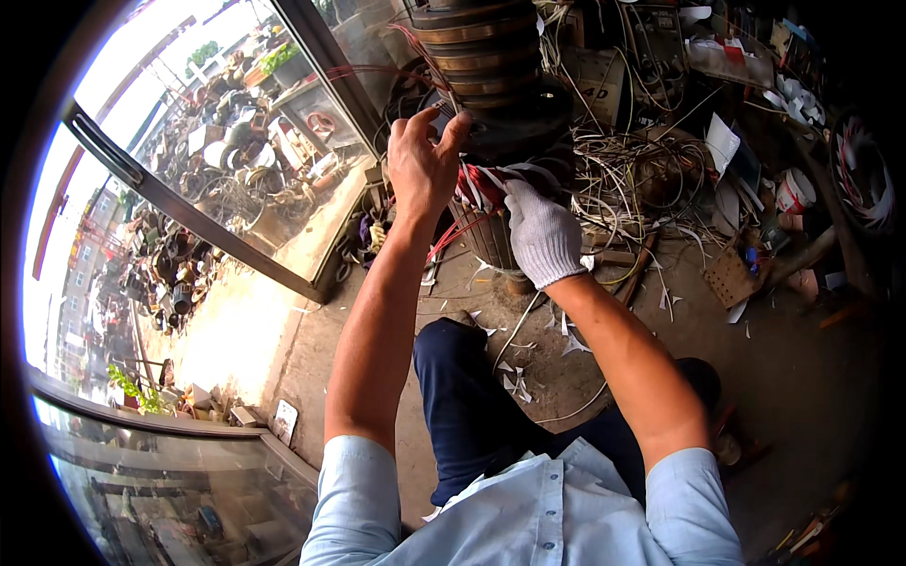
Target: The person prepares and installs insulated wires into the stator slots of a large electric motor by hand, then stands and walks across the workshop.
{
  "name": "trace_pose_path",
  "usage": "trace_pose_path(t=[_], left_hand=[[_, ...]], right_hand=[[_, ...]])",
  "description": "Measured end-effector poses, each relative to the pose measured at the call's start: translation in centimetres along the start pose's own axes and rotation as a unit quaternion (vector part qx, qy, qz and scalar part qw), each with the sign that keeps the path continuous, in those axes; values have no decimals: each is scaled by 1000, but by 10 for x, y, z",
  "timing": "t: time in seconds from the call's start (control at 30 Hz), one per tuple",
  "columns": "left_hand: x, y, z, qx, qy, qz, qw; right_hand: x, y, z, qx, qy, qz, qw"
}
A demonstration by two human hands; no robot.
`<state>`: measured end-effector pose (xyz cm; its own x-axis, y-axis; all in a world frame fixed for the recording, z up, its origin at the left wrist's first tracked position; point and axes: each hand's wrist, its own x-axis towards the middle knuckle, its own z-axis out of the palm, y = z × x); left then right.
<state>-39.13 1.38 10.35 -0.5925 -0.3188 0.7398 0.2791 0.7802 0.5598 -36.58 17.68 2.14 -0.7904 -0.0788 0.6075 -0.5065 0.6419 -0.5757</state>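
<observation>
My left hand (425,160) is bare and raised, its thumb and forefinger apart with a gap between them. Nothing shows in its grasp, though its palm side is partly hidden. Close beside it runs a bunch of thin red wires (415,47). My right hand (545,231), in a whitish knitted glove, closes around a bundle of red and grey wires (483,187). Beyond both hands stands a dark, ribbed round stack (481,57) with brownish bands. Below the bundle is a ribbed, basket-like container (491,241), partly covered by my glove.
Tangled pale wires (642,179) heap up at the right. White scraps (514,377) litter the concrete floor around my knees. A glass door frame (217,217) stands at the left, with scrap piles outside. A white-and-red bucket (795,191) and coiled wire (864,179) sit far right.
</observation>
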Motion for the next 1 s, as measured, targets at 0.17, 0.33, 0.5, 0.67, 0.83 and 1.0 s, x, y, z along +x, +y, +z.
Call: trace_pose_path(t=[0.17,0.33,0.5,0.67,0.83,1.0], left_hand=[[25,15,4,89,-100,42,990],[21,24,-3,153,-76,56,984],[32,25,-6,132,48,209,968],[76,45,-34,85,138,277,947],[121,64,-47,-10,125,275,953],[118,71,-47,-234,42,16,971]], right_hand=[[1,6,0,-25,-38,-18,999],[-15,-18,-44,-187,-227,-36,955],[-17,4,-80,-212,-111,-277,931],[20,11,-62,-156,-81,-290,941],[50,7,-25,-132,-17,-255,958],[32,9,-28,-7,48,-270,962]])
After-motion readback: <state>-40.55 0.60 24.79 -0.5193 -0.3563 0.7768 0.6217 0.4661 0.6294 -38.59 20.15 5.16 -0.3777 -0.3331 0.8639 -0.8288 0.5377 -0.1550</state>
